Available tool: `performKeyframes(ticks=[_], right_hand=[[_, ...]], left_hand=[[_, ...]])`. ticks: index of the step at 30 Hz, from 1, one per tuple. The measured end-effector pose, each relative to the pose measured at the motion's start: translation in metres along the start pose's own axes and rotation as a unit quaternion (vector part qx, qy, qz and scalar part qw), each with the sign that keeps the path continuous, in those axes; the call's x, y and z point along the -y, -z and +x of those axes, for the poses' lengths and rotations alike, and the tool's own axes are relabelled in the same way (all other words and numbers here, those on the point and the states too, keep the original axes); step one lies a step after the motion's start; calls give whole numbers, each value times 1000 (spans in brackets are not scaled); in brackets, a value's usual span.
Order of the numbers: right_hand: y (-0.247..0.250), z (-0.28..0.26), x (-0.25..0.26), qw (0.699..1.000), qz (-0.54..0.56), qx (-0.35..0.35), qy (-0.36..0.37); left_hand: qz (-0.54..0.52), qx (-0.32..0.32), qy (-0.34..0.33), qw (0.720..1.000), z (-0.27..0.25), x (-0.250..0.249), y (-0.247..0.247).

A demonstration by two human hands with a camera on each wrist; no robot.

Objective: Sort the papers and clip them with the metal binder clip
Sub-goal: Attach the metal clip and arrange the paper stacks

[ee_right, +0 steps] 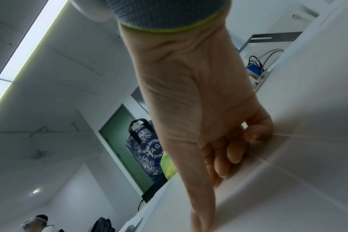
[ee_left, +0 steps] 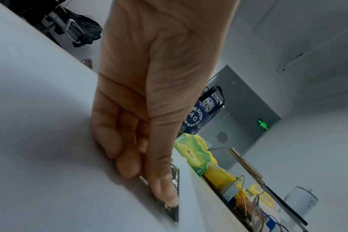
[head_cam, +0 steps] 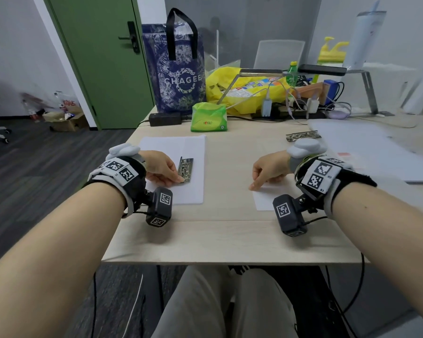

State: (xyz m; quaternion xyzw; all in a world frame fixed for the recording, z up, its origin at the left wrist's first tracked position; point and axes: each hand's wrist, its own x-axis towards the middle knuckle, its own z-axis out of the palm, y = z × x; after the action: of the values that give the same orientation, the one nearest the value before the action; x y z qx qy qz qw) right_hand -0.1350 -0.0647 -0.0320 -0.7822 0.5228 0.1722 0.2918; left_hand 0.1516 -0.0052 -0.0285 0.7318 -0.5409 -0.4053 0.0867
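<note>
Chromed steel identifies the long flat metal binder clip (head_cam: pixel 185 169), which lies on the white paper sheet (head_cam: pixel 181 152) at the left of the pale wood-grain table (head_cam: pixel 230 235). The left hand (head_cam: pixel 160 167) has its fingers curled, thumb and fingertip pinching the clip's near end; the left wrist view confirms contact at that corner. The right hand (head_cam: pixel 269 170) rests on a second white sheet (head_cam: pixel 263 198) to the right, forefinger extended and pressing near its corner, the other fingers loosely curled and holding nothing. A second metal clip (head_cam: pixel 302 136) lies farther back on the right, untouched.

Judgement: sorting is not finished, as the two sheets lie well apart. The step in hand appears to be freeing the clip from the left sheet so the papers can be stacked. It should be lifted clear rather than dragged, which would shift the sheet beneath.

Room: bare table lies between the sheets, suitable for squaring the stack. The left sheet sits near the table's left edge. A green tissue pack (head_cam: pixel 209 117), a black power adapter (head_cam: pixel 165 119) and cables crowd the far side.
</note>
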Motion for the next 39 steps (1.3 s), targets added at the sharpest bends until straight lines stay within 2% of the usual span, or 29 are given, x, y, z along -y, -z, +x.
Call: performKeyframes(ticks=[9,14,23,26,31,39], right_hand=[[1,2,-2,1000,-3,0,1],[1,1,-2,1000,10,5,1],[-3,-3,-1,999,29,-2,16],[-5,-5,-2,999,26,-10,16],[-6,-7,-3,1000,11,-18,20],[-8,-11,-4,998,48,-38,29]], left_hand=[[4,-3,-8,1000,-4,-1,-2],[-47,2,-39,998,-14,-2,3],[-122,-31,-116,985,-22,-17,8],[-142,-86,-133,977,-17,-24,5],[-160,-145,-121,969,-3,-32,3],[-154,-156,-49,974,16,-47,0]])
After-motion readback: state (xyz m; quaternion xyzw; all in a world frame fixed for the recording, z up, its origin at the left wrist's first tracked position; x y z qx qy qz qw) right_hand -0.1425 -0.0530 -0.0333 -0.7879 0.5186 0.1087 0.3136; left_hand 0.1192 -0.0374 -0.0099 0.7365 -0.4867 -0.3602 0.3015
